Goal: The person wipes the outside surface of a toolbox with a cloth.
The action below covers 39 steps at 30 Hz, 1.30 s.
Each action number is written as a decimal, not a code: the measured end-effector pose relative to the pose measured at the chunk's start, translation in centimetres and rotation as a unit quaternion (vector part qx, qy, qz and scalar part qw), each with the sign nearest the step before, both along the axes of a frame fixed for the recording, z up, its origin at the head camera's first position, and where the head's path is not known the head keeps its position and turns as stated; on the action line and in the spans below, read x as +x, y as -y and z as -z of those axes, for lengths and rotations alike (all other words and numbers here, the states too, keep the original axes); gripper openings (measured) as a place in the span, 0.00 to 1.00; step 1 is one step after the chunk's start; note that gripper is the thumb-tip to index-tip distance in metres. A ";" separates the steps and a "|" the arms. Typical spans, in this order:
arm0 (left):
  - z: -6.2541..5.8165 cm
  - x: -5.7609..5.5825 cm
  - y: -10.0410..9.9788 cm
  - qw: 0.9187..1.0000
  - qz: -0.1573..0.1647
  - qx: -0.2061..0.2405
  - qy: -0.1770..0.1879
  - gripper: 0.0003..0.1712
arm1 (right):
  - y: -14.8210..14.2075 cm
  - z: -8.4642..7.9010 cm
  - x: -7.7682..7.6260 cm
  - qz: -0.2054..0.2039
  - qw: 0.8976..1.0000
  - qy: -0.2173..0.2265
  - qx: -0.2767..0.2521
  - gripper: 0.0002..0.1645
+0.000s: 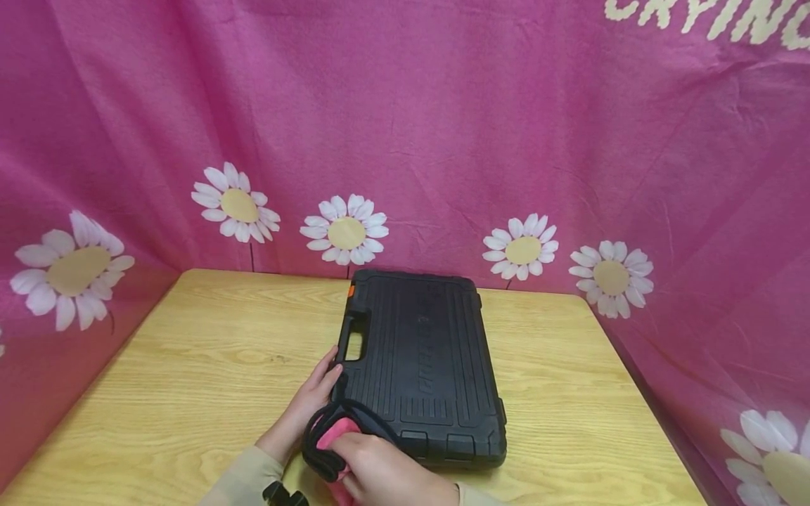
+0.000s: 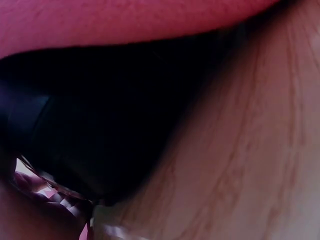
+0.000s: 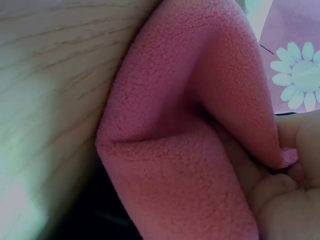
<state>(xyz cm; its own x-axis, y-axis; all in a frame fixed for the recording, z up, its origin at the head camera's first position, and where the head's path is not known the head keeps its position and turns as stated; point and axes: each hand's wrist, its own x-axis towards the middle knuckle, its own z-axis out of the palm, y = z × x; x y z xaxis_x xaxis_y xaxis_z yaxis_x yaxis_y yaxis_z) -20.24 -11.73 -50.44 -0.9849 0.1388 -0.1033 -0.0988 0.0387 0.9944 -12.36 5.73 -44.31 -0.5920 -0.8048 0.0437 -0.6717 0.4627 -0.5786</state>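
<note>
A black plastic carrying case (image 1: 424, 344) lies flat on the wooden table, with raised lettering on its lid and a handle opening on the left side. My left hand (image 1: 310, 397) rests against the left edge of the case below that opening, fingers extended along it. With my right hand (image 1: 380, 467) I grip a bunched fleecy cloth (image 3: 170, 115), pink with black outer folds. In the head view the cloth overlaps the near left corner of the case. The left wrist view shows the dark side of the case (image 2: 100, 120) close up, under a pink surface.
The light wooden table (image 1: 209, 379) extends on both sides of the case. A pink curtain (image 1: 411, 126) with white daisies hangs behind and along both sides. An orange latch (image 1: 351, 290) marks the far left of the case. A black strap buckle (image 1: 283, 495) is at my left sleeve.
</note>
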 end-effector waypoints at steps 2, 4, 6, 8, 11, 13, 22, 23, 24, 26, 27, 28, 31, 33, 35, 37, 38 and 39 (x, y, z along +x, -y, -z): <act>0.0 -0.3 0.0 1.000 -0.005 -0.012 -0.015 0.34 | 0.3 0.0 0.0 -0.005 1.000 -0.006 0.003 0.09; 0.1 -0.5 0.0 0.999 -0.010 -0.022 -0.025 0.35 | 0.4 0.0 0.0 -0.009 1.000 -0.015 0.003 0.09; 0.1 -0.5 0.1 0.999 -0.012 -0.032 -0.020 0.36 | 0.4 0.0 0.1 -0.006 1.000 -0.017 0.005 0.09; 0.2 -0.4 0.2 0.999 -0.012 -0.042 -0.013 0.38 | 0.2 -0.2 0.1 0.000 1.000 -0.003 0.010 0.10; 0.2 -0.2 0.3 0.999 -0.001 -0.036 -0.004 0.39 | -0.2 -0.6 0.2 0.009 1.000 0.001 0.030 0.12; 0.2 -0.2 0.3 1.000 0.007 -0.027 -0.003 0.38 | -0.5 -0.6 0.3 0.009 0.999 -0.018 0.040 0.13; 0.1 0.0 0.6 1.000 0.014 -0.018 -0.014 0.37 | -3.1 -0.1 1.0 0.013 0.994 -0.102 0.030 0.18; 0.1 0.0 0.6 1.000 0.012 -0.017 -0.010 0.37 | -3.5 -0.1 1.0 0.015 0.995 -0.097 0.027 0.18; 0.1 0.0 0.7 1.000 0.012 -0.017 -0.007 0.38 | -3.8 -0.1 1.1 0.017 0.995 -0.096 0.026 0.18; 0.2 0.0 0.7 1.000 0.012 -0.020 -0.002 0.38 | -4.4 0.0 1.2 0.024 0.996 -0.087 0.025 0.18; 0.2 0.0 0.7 1.000 0.011 -0.022 0.001 0.38 | -4.7 0.0 1.2 0.027 0.996 -0.079 0.023 0.18; 0.2 0.0 0.7 1.000 0.011 -0.026 0.002 0.38 | -5.1 0.0 1.3 0.030 0.996 -0.077 0.020 0.18; 0.1 0.0 0.8 0.999 0.013 -0.029 0.004 0.39 | -6.1 0.3 1.5 0.037 0.995 -0.087 0.009 0.17; 0.1 -0.1 0.8 0.999 0.014 -0.029 0.005 0.39 | -6.8 0.5 1.6 0.041 0.995 -0.094 -0.005 0.16; 0.2 -0.1 0.8 0.999 0.015 -0.031 0.006 0.39 | -7.6 0.7 1.8 0.045 0.995 -0.093 -0.013 0.19; 0.2 -0.2 0.8 0.999 0.017 -0.035 0.008 0.39 | -8.4 0.9 1.8 0.052 0.995 -0.081 -0.012 0.22; 0.1 -0.2 0.8 0.999 0.018 -0.037 0.009 0.40 | -8.8 0.8 1.8 0.057 0.996 -0.067 -0.008 0.23; 0.1 -0.2 0.8 0.999 0.018 -0.039 0.010 0.40 | -9.1 0.8 1.8 0.062 0.996 -0.056 -0.001 0.25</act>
